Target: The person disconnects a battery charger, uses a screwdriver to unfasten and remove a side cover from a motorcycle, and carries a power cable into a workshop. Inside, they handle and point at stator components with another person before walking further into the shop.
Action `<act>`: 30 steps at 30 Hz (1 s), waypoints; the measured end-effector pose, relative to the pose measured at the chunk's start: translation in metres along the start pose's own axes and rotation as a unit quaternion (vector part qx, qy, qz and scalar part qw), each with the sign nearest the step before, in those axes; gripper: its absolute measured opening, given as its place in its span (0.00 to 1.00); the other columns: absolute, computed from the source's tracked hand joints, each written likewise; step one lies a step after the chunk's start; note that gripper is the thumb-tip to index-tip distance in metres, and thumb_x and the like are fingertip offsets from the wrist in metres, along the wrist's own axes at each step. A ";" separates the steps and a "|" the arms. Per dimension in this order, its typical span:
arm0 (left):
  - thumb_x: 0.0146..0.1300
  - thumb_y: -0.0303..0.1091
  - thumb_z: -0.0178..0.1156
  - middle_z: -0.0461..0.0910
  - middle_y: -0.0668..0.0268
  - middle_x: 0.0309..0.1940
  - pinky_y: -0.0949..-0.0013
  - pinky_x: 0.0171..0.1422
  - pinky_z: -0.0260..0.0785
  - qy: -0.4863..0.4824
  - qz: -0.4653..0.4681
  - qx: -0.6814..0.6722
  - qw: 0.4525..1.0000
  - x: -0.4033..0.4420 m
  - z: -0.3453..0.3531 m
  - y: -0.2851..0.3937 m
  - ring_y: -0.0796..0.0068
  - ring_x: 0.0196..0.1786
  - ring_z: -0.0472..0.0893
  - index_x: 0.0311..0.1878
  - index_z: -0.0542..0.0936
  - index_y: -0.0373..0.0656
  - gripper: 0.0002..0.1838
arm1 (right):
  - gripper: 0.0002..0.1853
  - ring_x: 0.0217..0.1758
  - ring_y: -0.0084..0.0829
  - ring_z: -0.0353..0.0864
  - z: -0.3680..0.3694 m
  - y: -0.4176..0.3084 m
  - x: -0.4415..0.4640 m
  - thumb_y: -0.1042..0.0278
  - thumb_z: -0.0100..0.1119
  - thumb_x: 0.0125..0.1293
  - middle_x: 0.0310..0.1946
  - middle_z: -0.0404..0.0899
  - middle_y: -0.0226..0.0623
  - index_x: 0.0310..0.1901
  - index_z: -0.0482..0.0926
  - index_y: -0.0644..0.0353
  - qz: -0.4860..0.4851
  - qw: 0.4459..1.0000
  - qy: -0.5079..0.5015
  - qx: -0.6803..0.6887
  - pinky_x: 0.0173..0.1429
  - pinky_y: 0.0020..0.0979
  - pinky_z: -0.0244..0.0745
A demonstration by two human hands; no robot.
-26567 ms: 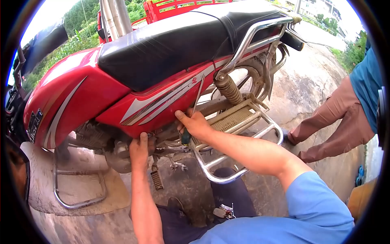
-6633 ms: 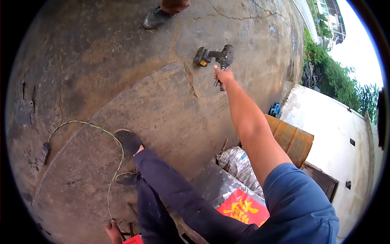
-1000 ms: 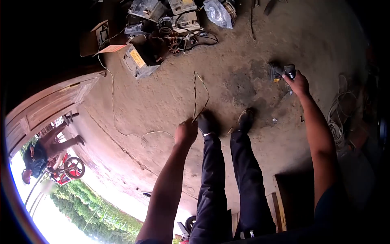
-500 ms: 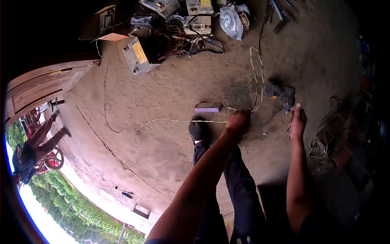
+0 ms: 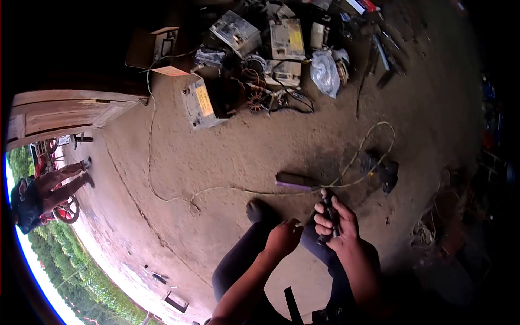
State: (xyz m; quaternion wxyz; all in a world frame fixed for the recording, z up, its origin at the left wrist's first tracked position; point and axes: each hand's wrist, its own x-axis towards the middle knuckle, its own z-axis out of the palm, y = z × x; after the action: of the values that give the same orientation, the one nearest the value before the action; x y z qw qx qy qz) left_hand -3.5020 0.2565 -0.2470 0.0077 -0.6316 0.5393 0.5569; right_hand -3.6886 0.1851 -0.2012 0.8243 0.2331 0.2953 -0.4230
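Note:
My left hand is closed in front of my knees, its fingers curled round something too small to make out. Just to its right, my right hand grips a dark, rod-like metal piece, palm turned up. Beyond the hands, a dark power strip with a purple edge lies on the floor. A thin, light-coloured cord runs past it and loops to the right. Within reach of that loop rests a dark power drill, touched by neither hand.
Several batteries and coiled motor parts lie at the top, beside a plastic-wrapped item. Metal tools are at upper right, tangled cable at right. A person stands outside near a red motorcycle.
My left hand has let go of the cord and moved down and left. My right hand has moved left, away from the drill, with the dark piece. My knees are now bent.

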 end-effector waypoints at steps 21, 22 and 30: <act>0.70 0.44 0.59 0.86 0.55 0.49 0.53 0.56 0.76 -0.011 0.170 0.242 0.955 0.103 -0.142 -0.020 0.49 0.51 0.84 0.55 0.82 0.46 0.16 | 0.20 0.30 0.20 0.75 0.041 -0.080 0.147 0.79 0.58 0.69 0.45 0.83 0.37 0.60 0.80 0.46 -0.254 0.957 -0.105 -0.092 0.39 0.25 0.76; 0.71 0.45 0.59 0.86 0.54 0.49 0.53 0.56 0.77 -0.040 0.159 0.290 0.943 0.108 -0.161 -0.028 0.49 0.51 0.84 0.54 0.83 0.47 0.16 | 0.20 0.30 0.20 0.76 0.040 -0.082 0.147 0.79 0.58 0.69 0.45 0.83 0.37 0.59 0.80 0.47 -0.267 0.955 -0.091 -0.093 0.39 0.26 0.77; 0.63 0.43 0.65 0.87 0.50 0.36 0.57 0.47 0.79 0.239 0.103 0.056 0.964 0.286 -0.149 -0.195 0.56 0.41 0.88 0.39 0.88 0.45 0.12 | 0.22 0.28 0.18 0.71 0.010 -0.097 0.096 0.82 0.56 0.67 0.46 0.80 0.38 0.60 0.78 0.49 -0.295 0.938 -0.051 -0.177 0.32 0.24 0.70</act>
State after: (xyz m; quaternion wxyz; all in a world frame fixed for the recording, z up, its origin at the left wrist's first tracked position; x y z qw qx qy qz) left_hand -3.3220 0.0551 -0.5089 -0.1436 -0.6861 0.6179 0.3563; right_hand -3.7219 0.0730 -0.2729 0.7045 -0.0363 0.3781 -0.5995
